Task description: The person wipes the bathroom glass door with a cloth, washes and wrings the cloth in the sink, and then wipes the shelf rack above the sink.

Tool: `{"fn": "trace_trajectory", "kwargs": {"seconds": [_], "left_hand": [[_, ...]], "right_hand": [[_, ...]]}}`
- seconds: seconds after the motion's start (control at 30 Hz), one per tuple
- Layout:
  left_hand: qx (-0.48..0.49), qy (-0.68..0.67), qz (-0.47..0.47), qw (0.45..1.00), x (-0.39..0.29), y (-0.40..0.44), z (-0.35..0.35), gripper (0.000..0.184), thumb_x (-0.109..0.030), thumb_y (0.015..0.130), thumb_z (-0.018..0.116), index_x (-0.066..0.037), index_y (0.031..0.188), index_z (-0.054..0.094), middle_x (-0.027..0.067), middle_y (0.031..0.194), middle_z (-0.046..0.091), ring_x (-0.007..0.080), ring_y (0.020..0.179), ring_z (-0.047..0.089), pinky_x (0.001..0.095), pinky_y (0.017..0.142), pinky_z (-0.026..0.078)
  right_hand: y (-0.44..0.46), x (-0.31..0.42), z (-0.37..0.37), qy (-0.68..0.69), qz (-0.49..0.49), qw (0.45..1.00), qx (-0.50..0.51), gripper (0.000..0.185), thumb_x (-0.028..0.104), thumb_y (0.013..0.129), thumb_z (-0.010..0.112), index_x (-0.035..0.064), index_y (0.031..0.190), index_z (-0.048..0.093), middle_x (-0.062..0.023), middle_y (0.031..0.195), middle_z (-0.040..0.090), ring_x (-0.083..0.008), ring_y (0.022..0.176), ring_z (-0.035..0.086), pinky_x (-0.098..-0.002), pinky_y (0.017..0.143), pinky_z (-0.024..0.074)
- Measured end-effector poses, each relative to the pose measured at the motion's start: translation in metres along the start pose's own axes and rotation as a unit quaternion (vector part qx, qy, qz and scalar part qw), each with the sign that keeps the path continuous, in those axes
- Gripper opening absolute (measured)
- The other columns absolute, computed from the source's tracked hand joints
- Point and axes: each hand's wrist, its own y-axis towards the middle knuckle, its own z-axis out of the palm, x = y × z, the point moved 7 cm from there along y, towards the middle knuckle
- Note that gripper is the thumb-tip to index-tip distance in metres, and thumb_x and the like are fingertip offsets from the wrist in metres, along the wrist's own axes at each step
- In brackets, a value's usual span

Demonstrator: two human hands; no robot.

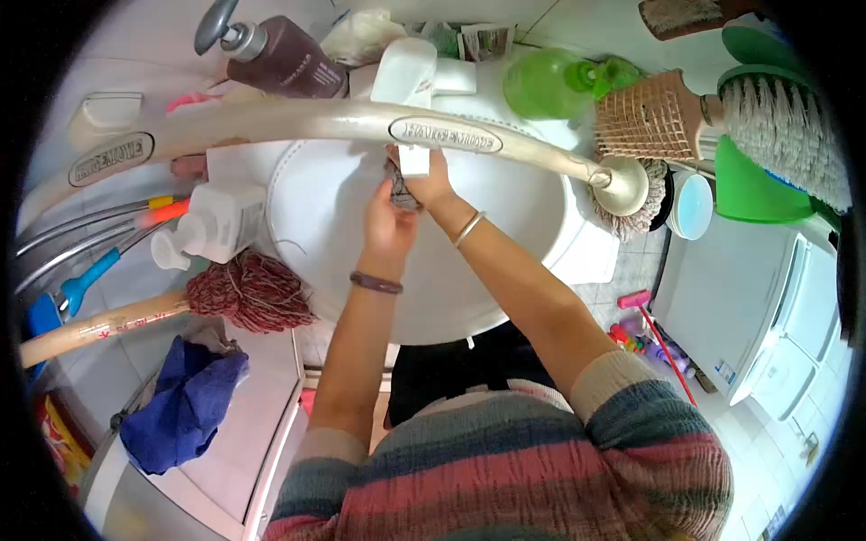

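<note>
Over the white sink [316, 261] both hands meet below the white faucet [406, 74]. My left hand [390, 224], with a dark bracelet at the wrist, is closed on the lower end of a crumpled grey-brown cloth [402, 187]. My right hand [431, 183], with a light bangle on its wrist, grips the same cloth from the right, its fingers partly hidden behind the faucet's spout. The cloth hangs between the two hands, above the basin floor.
A beige curved bar [343, 119] crosses above the sink. A red mop [251, 293], white bottle [230, 221] and blue cloth [185, 406] are left. Brown pump bottle [293, 63] and green bottle [546, 83] stand behind; a scrub brush [780, 126] hangs right.
</note>
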Motion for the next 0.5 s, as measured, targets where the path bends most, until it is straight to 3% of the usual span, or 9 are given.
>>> {"fn": "trace_trajectory", "kwargs": {"seconds": [0.03,0.1,0.13,0.17,0.27,0.33,0.37,0.43,0.5], "left_hand": [[0.022,0.032,0.051,0.998,-0.009,0.007,-0.003,0.039,-0.01,0.088,0.043,-0.006,0.127,0.044,0.0078,0.118,0.054,0.0238,0.109,0.05,0.0366,0.093,0.04],[0.035,0.098,0.193,0.976,-0.032,0.008,0.003,0.044,-0.001,0.083,0.048,-0.002,0.127,0.044,0.0086,0.12,0.053,0.0213,0.112,0.048,0.0337,0.095,0.038],[0.047,0.106,0.187,0.976,-0.031,0.008,0.003,0.042,-0.002,0.083,0.048,-0.002,0.125,0.046,0.0086,0.119,0.053,0.021,0.111,0.048,0.0338,0.095,0.039],[0.061,0.114,0.182,0.975,-0.032,0.01,0.002,0.041,-0.003,0.083,0.049,-0.001,0.124,0.047,0.0087,0.119,0.053,0.0206,0.11,0.049,0.0339,0.095,0.039],[0.07,-0.016,0.039,0.997,-0.026,0.009,0.001,0.035,-0.013,0.085,0.052,-0.001,0.119,0.049,0.0085,0.115,0.053,0.0207,0.106,0.051,0.0339,0.093,0.04],[0.045,-0.064,-0.029,0.996,-0.021,0.011,0.003,0.04,-0.016,0.085,0.054,-0.001,0.122,0.046,0.0093,0.117,0.051,0.0221,0.11,0.048,0.0333,0.094,0.04],[0.109,-0.031,0.052,0.992,-0.02,0.026,-0.013,0.035,-0.022,0.088,0.049,-0.003,0.118,0.048,0.0099,0.108,0.054,0.0239,0.102,0.053,0.0356,0.09,0.044],[0.243,-0.058,-0.051,0.967,-0.004,0.015,0.007,0.039,-0.032,0.093,0.036,-0.004,0.117,0.05,0.0092,0.113,0.056,0.0237,0.102,0.054,0.0395,0.087,0.046],[0.107,-0.043,-0.062,0.991,0.004,-0.008,0.024,0.041,-0.033,0.094,0.033,-0.007,0.121,0.047,0.0094,0.116,0.055,0.0251,0.106,0.052,0.0419,0.089,0.045]], "right_hand": [[-0.005,0.002,-0.002,0.052,0.025,0.998,0.017,0.028,0.027,0.082,0.063,0.0037,0.098,0.061,-0.0122,0.085,0.062,-0.0224,0.079,0.06,-0.0357,0.067,0.0471],[-0.03,-0.006,0.006,0.296,0.218,0.93,-0.02,0.031,0.024,0.083,0.062,0.0035,0.105,0.056,-0.0099,0.093,0.061,-0.0198,0.083,0.059,-0.0341,0.069,0.0478],[-0.047,-0.012,0.015,0.409,0.311,0.857,-0.04,0.033,0.022,0.084,0.062,0.0034,0.109,0.054,-0.0088,0.097,0.061,-0.0185,0.085,0.058,-0.0333,0.07,0.0481],[-0.049,-0.013,0.015,0.415,0.323,0.85,-0.012,0.038,0.017,0.085,0.06,0.0047,0.118,0.047,-0.0065,0.106,0.058,-0.0168,0.093,0.055,-0.0298,0.077,0.0464],[-0.04,0.026,-0.006,0.367,0.159,0.915,-0.051,0.034,0.013,0.085,0.058,0.0054,0.117,0.049,-0.0059,0.103,0.058,-0.0143,0.093,0.054,-0.028,0.079,0.045],[-0.045,0.042,0.0,0.205,0.061,0.976,-0.039,0.024,0.006,0.079,0.057,0.0042,0.103,0.055,-0.0085,0.094,0.06,-0.02,0.084,0.057,-0.0303,0.074,0.0455],[-0.057,0.065,0.0,0.12,0.005,0.993,-0.017,0.02,0.005,0.077,0.057,0.0039,0.098,0.057,-0.0095,0.091,0.06,-0.0218,0.082,0.057,-0.0308,0.072,0.0457],[-0.049,0.067,0.0,-0.009,-0.075,0.996,-0.043,0.016,0.006,0.077,0.053,0.0043,0.091,0.058,-0.0122,0.086,0.06,-0.0267,0.079,0.057,-0.0336,0.072,0.046],[-0.018,0.029,0.001,-0.068,-0.047,0.996,-0.044,0.014,0.007,0.077,0.049,0.0046,0.085,0.06,-0.0149,0.081,0.061,-0.0315,0.076,0.058,-0.0365,0.073,0.0464]]}}
